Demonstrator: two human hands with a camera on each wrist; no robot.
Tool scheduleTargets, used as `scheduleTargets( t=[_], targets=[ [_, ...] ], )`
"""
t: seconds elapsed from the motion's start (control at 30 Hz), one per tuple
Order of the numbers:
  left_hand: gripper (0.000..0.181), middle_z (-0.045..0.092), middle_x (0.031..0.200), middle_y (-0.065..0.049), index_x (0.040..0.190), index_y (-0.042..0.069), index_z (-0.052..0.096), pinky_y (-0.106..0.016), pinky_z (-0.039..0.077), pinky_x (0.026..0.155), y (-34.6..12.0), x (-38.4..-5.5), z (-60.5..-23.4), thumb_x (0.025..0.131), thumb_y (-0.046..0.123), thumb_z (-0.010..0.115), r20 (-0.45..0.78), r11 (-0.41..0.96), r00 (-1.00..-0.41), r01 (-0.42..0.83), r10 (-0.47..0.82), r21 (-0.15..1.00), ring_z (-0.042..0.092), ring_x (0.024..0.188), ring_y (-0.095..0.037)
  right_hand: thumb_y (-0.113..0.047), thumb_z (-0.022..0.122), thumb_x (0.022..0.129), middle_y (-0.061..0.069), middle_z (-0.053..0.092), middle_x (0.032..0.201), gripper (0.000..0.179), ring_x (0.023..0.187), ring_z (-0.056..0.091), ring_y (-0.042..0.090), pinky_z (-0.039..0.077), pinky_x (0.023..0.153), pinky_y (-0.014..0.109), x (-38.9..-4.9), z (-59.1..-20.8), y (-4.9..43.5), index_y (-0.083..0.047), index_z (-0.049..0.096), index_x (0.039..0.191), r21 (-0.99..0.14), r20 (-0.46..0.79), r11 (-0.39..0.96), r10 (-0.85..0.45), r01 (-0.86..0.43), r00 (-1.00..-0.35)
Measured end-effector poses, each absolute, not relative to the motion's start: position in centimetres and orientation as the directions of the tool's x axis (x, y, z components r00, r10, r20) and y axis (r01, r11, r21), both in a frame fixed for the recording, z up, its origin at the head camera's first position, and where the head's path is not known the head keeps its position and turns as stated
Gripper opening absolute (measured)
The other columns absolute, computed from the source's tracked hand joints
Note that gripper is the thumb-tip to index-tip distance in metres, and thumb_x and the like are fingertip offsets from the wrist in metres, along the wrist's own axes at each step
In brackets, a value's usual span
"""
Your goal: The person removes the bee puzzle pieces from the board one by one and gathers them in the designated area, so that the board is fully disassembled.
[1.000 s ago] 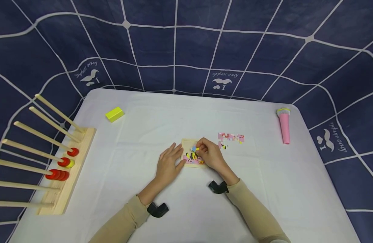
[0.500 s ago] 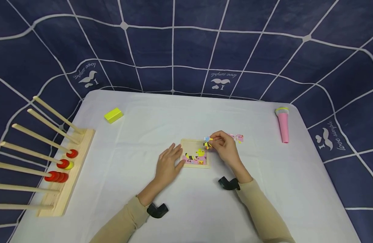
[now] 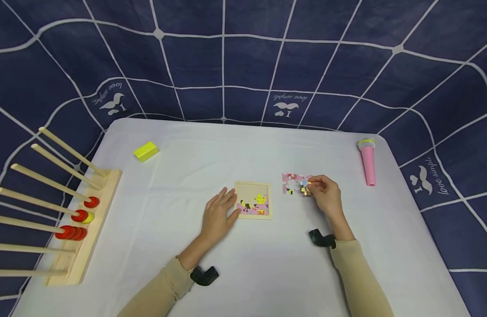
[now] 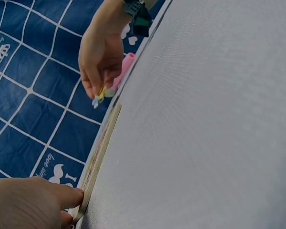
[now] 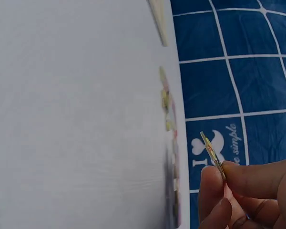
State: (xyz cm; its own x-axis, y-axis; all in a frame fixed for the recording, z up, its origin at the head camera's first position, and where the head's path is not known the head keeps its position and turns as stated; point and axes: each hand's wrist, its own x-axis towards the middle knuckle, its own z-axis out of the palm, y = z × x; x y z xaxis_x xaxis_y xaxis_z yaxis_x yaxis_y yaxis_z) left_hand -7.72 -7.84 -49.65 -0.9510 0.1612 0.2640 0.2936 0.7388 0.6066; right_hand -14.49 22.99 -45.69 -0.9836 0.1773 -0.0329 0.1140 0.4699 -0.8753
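My right hand (image 3: pixel 327 196) pinches a small jigsaw piece (image 3: pixel 304 185), blue, yellow and black, between thumb and fingertips. In the right wrist view the piece (image 5: pixel 212 153) appears nearly edge-on, raised off the table. Beneath it lie the loose pink puzzle pieces (image 3: pixel 289 177), partly covered by that hand. To the left, a square wooden puzzle tray (image 3: pixel 245 190) has pieces along its lower part and a yellow one at the right; its upper left is bare wood. My left hand (image 3: pixel 218 213) rests against the tray's left edge, fingers extended, thumb near the lower corner.
A wooden peg rack (image 3: pixel 102 220) with red and yellow discs stands at the left. At the back left lies a yellow block (image 3: pixel 146 151), and at the back right a pink toy microphone (image 3: pixel 368 164). A dark blue checked cloth (image 3: pixel 243 61) hangs behind the white table.
My right hand has lifted the blue, yellow and black piece from the tray and carried it right, over the loose pieces. The left hand stays at the tray's edge.
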Motion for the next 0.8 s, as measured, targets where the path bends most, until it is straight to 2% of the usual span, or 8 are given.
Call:
scheduleTargets(
  t=[0.23, 0.43, 0.57, 0.8],
  targets=[
    [0.046, 0.057, 0.140, -0.012, 0.124, -0.003, 0.065, -0.054, 0.035, 0.110, -7.8, -7.7, -49.7, 0.084, 0.018, 0.076, 0.270, 0.730, -0.950, 0.297, 0.159, 0.615, 0.044, 0.139, -0.032, -0.004, 0.070, 0.087, 0.016, 0.069, 0.081, 0.013, 0.055, 0.061, -0.002, 0.051, 0.056, 0.013, -14.6, -47.0, 23.2, 0.004, 0.068, 0.097, -0.815, -0.031, 0.566, 0.172, 0.125, -0.985],
    [0.046, 0.058, 0.139, -0.012, 0.123, -0.003, 0.065, -0.054, 0.035, 0.110, -7.9, -7.7, -49.7, 0.085, 0.018, 0.076, 0.271, 0.734, -0.950, 0.295, 0.157, 0.611, 0.045, 0.138, -0.032, -0.005, 0.072, 0.085, 0.017, 0.069, 0.080, 0.010, 0.056, 0.058, 0.001, 0.046, 0.053, 0.012, -14.6, -47.6, 22.8, 0.002, 0.070, 0.093, -0.784, 0.030, 0.614, 0.185, 0.092, -0.982],
    [0.046, 0.058, 0.139, -0.012, 0.123, -0.003, 0.065, -0.054, 0.035, 0.110, -7.9, -7.7, -49.7, 0.084, 0.018, 0.076, 0.275, 0.734, -0.949, 0.296, 0.154, 0.611, 0.045, 0.138, -0.032, -0.006, 0.073, 0.084, 0.016, 0.070, 0.079, 0.009, 0.061, 0.054, 0.006, 0.041, 0.055, 0.011, -14.7, -47.8, 22.5, 0.000, 0.071, 0.091, -0.741, 0.090, 0.668, 0.192, 0.063, -0.977],
    [0.046, 0.058, 0.139, -0.012, 0.123, -0.004, 0.065, -0.054, 0.035, 0.110, -7.8, -7.8, -49.9, 0.084, 0.018, 0.077, 0.281, 0.733, -0.947, 0.300, 0.153, 0.610, 0.045, 0.138, -0.032, -0.006, 0.073, 0.083, 0.015, 0.070, 0.078, 0.008, 0.066, 0.058, 0.016, 0.040, 0.058, 0.013, -14.5, -48.0, 22.3, 0.000, 0.073, 0.089, -0.689, 0.171, 0.725, 0.181, 0.014, -0.968]
  ],
)
